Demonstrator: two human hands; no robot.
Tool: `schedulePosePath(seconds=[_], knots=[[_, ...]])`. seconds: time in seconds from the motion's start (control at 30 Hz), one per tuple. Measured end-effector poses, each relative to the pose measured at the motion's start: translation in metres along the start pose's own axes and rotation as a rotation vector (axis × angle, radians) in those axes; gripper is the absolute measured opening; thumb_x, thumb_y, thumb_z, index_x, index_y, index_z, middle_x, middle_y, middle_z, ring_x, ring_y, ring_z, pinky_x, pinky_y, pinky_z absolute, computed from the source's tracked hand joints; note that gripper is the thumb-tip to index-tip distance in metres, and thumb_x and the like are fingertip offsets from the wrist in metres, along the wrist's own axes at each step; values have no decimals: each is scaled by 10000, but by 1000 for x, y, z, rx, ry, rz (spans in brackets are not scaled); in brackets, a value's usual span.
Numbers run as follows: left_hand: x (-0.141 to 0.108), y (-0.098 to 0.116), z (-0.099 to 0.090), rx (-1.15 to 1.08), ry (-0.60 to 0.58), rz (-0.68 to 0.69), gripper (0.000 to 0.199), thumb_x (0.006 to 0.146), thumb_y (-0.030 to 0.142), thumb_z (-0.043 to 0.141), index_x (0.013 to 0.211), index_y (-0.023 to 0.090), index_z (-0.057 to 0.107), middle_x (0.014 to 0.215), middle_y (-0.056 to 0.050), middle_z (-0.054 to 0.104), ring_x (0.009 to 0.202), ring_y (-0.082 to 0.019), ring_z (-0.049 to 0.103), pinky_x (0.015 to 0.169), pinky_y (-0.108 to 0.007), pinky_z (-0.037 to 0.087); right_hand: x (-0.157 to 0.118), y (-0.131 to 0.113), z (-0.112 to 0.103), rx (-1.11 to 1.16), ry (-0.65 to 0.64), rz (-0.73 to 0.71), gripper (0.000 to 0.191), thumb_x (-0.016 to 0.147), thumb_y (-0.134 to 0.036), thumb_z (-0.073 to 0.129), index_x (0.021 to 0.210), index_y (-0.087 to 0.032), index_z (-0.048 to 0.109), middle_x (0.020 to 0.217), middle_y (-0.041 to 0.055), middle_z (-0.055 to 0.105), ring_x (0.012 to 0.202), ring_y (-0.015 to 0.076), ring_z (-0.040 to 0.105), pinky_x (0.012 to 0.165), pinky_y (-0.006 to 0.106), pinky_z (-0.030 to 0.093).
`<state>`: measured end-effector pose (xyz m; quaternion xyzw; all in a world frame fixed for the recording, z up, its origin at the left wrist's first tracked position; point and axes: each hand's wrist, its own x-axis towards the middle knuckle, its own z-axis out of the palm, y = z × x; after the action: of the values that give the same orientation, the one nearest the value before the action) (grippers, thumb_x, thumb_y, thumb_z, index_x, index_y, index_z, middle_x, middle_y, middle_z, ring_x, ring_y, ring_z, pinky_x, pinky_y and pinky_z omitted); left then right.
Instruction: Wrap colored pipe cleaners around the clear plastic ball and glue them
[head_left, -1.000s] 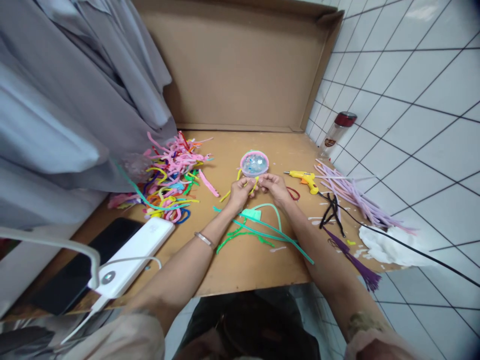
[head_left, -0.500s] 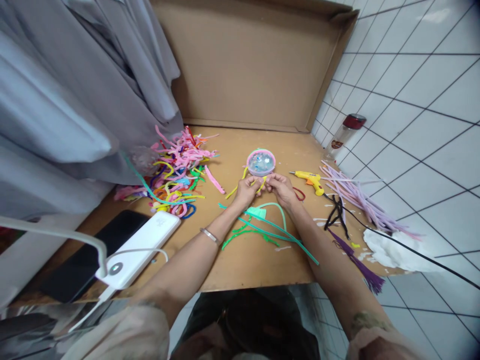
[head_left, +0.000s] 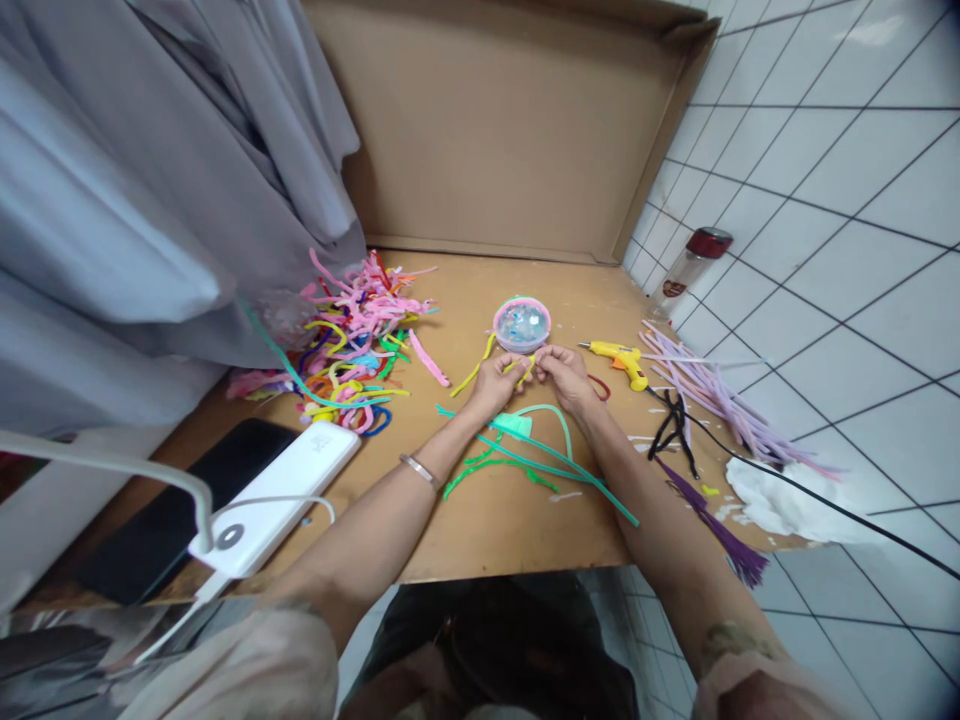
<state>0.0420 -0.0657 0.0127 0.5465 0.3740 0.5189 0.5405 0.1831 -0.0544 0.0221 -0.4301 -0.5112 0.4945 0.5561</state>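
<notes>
both hands (head_left: 534, 378) hide the yellow pipe cleaner's (head_left: 474, 376) middle.

Bright, even light, soft shadows, edges bowed by a wide lens

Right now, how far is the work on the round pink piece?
Looks done: the round pink piece has its rim wrapped and a glittery middle. In hand: left hand and right hand pinch a yellow pipe cleaner at its near edge. Seemingly left: the green pipe cleaners lie loose; the glue gun lies aside.
</notes>
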Motion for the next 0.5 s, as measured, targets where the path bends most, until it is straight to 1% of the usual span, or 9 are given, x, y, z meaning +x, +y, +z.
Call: schedulePosePath(seconds=[0.13, 0.23, 0.37, 0.5], knots=[[3, -3, 0, -49, 16, 7, 467, 660, 612, 762, 664, 169, 614, 548, 27, 587, 426, -60, 427, 432, -193, 309, 0, 1, -1, 51, -62, 17, 309, 621, -451, 777, 604, -196, 603, 508, -45, 549, 515, 87, 482, 547, 233, 357], [6, -5, 0, -90, 46, 21, 452, 664, 592, 766, 662, 163, 622, 586, 14, 621, 438, -55, 442, 448, -193, 341, -1, -1, -1, 40, -90, 38, 381, 605, -500, 818, 598, -191, 595, 535, -34, 566, 527, 85, 490, 551, 233, 373], [6, -5, 0, -116, 54, 3, 413, 683, 546, 772, 672, 161, 622, 603, 11, 629, 439, -51, 441, 447, -191, 337, 0, -3, -1, -24, -46, 32, 439, 602, -575, 813, 584, -196, 593, 545, -20, 580, 517, 87, 481, 531, 236, 375], [7, -5, 0, -123, 52, -2, 445, 670, 570, 782, 654, 163, 604, 591, 15, 618, 433, -48, 423, 442, -191, 322, 1, -4, -2, -41, -1, 31, 457, 595, -614, 798, 597, -195, 614, 554, -12, 594, 500, 85, 477, 508, 231, 366]])
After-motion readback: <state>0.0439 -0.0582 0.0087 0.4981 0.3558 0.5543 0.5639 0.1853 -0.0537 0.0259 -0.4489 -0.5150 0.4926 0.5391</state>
